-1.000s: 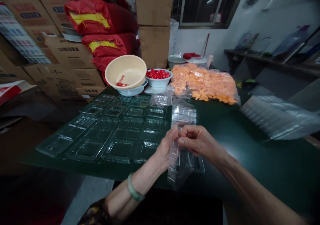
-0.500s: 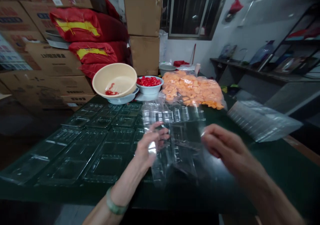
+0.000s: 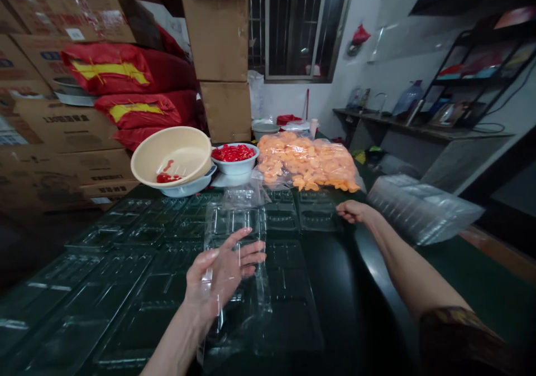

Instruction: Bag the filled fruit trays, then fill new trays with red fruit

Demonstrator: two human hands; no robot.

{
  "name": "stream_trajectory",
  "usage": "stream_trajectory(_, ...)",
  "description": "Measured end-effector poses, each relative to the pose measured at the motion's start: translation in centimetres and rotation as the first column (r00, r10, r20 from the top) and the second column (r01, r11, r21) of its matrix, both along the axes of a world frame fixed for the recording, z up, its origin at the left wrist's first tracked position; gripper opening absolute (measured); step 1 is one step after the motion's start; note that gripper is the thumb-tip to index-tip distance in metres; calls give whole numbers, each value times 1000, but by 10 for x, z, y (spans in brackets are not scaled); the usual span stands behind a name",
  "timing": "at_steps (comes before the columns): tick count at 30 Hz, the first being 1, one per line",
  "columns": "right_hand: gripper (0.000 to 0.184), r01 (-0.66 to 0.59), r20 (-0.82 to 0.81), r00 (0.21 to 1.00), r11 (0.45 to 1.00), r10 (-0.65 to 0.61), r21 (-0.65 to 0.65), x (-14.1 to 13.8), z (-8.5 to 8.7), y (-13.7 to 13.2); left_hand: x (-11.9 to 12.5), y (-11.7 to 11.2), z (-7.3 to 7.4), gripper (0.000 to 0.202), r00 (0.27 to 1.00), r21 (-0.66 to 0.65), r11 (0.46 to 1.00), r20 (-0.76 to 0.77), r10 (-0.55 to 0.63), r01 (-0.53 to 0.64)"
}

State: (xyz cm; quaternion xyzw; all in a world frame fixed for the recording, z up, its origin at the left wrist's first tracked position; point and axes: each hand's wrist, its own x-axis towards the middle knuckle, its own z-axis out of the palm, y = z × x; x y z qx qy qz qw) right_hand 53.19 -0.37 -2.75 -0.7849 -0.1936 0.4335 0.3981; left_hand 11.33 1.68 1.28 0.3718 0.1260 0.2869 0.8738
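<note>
In my left hand (image 3: 224, 278) is a clear plastic tray (image 3: 237, 220), held upright along its left side. The thumb bends at its edge, and the fingers spread behind the see-through plastic. Whether more than one tray is in that hand, I cannot tell. Farther out, my right hand (image 3: 352, 211) has its fingers pinched together at the right edge of another clear tray (image 3: 320, 215), which lies on the dark green table. More clear trays (image 3: 134, 303) lie flat in rows to the left, and one tray (image 3: 291, 298) lies behind the held one.
At the back stand a cream basin (image 3: 184, 150) with red bits, a pale bowl (image 3: 235, 167) of red pieces and a bag of orange pieces (image 3: 307, 158). A stack of clear trays (image 3: 422, 208) lies right. Cardboard boxes (image 3: 75, 164) and red sacks (image 3: 138, 69) rise left.
My right hand has moved away from the held plastic to the table's far side. My left hand has shifted left and down with its tray. The view has turned right.
</note>
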Motion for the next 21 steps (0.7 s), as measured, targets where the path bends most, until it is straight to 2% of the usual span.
stream_trajectory(2, 20, 47, 58, 997, 999, -48, 8, -9, 7, 9, 6, -3, 3, 78, 999, -9, 1000, -30, 23, -23)
stream_trajectory(4, 20, 97, 129, 986, 993, -106, 74, -24, 17, 7, 13, -7, 7, 76, 996, -24, 998, -65, 64, -66)
stream_trajectory(6, 21, 118, 193, 969, 973, -156, 196, -49, 32, -6, 22, -12, 10, 73, 988, -32, 992, -98, 118, -121)
stream_trajectory(8, 24, 79, 229, 960, 939, -163, 336, -87, 49, -30, 36, -21, 11, 70, 975, -26, 982, -129, 181, -186)
stream_trajectory(10, 24, -49, 231, 971, 899, -59, 435, -134, 65, -61, 53, -33, 13, 66, 961, -17, 972, -154, 230, -235)
stream_trajectory(11, 25, -162, 221, 973, 876, 66, 455, -157, 72, -76, 62, -41, 13, 64, 963, -20, 974, -154, 222, -228)
stream_trajectory(12, 26, -365, 204, 931, 789, 303, 495, -178, 77, -91, 72, -49, 14, 63, 973, -24, 982, -142, 179, -185)
stream_trajectory(13, 28, -473, 185, 876, 714, 446, 517, -195, 80, -104, 80, -58, 15, 64, 987, -26, 993, -117, 111, -115)
stream_trajectory(15, 33, -548, 159, 807, 622, 569, 559, -215, 83, -123, 95, -75, 16, 65, 998, -19, 999, -46, -42, 41)
stream_trajectory(17, 37, -533, 136, 813, 630, 566, 565, -217, 81, -136, 104, -88, 15, 63, 992, -14, 992, 7, -122, 122)
stream_trajectory(21, 37, -504, 116, 842, 690, 527, 520, -204, 79, -155, 115, -106, 7, 61, 990, -67, 987, 1, -143, 143)
